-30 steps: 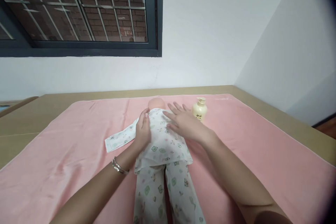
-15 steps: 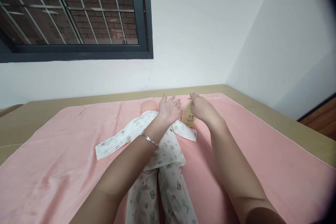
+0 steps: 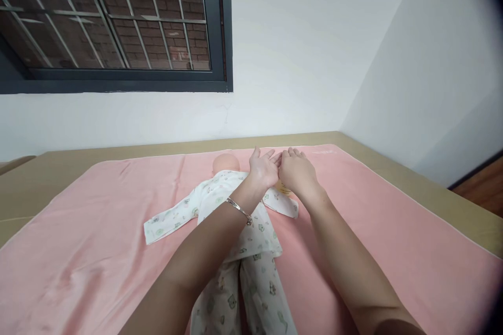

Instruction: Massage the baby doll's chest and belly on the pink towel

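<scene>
Where they were apart, left hand [image 3: 264, 170] now meets right hand [image 3: 296, 171] over bottle [image 3: 281, 187].

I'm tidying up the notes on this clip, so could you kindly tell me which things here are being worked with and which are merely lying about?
In use:
- lotion bottle, mostly hidden under the right hand
- left hand, palm up beside it

Lying about:
- doll in printed pyjamas
- pink towel
- bracelet

Left hand [image 3: 264, 170] and right hand [image 3: 295, 171] meet over a bottle [image 3: 282, 187] beside the clothed doll [image 3: 231, 204].
</scene>
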